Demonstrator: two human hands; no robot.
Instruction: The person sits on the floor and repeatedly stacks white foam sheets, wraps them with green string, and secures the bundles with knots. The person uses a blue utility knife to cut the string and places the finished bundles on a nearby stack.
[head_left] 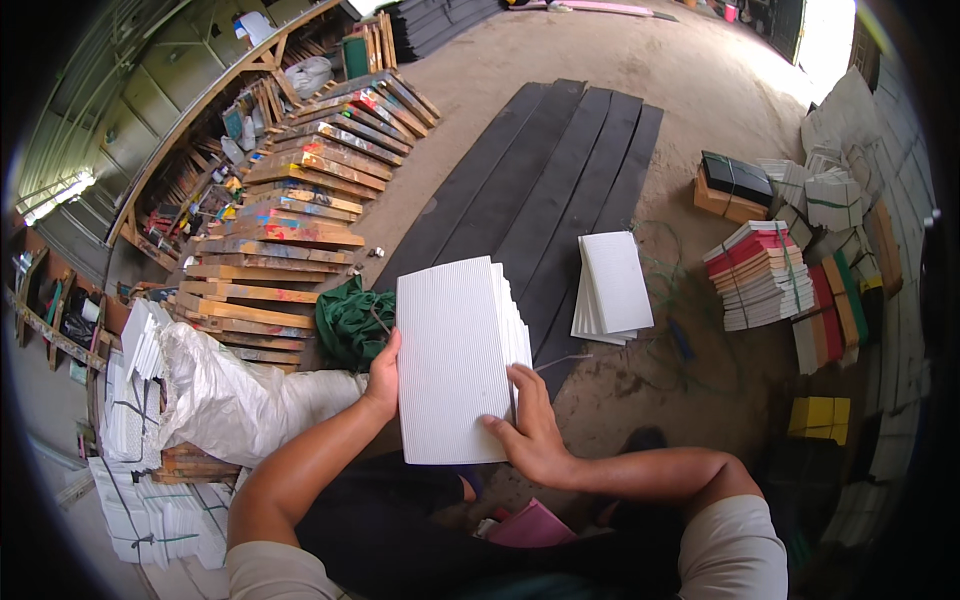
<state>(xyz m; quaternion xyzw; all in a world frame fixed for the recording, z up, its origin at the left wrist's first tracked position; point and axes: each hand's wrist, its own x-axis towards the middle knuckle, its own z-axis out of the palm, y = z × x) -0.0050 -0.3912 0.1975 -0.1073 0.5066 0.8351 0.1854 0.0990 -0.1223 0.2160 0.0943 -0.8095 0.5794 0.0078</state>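
A stack of white, finely ribbed rectangular sheets (450, 360) is held up in front of me, its layers fanned unevenly along the right side. My left hand (384, 372) grips the left edge, with the fingers hidden behind it. At the lower right, my right hand (535, 430) is closed on the stack, its thumb lying on the top sheet. A thin dark strap (566, 360) sticks out to the right of the stack. Just beyond, a smaller pile of similar white sheets (614, 285) rests on long black strips.
The long black strips (530, 180) lie side by side on the floor ahead. Paint-stained wooden frames (300, 205) line the left, near a green cloth (352, 322) and a white sack (235, 385). Tied bundles of coloured and white sheets (760, 275) stand at right, with a yellow bundle (820, 418) nearer.
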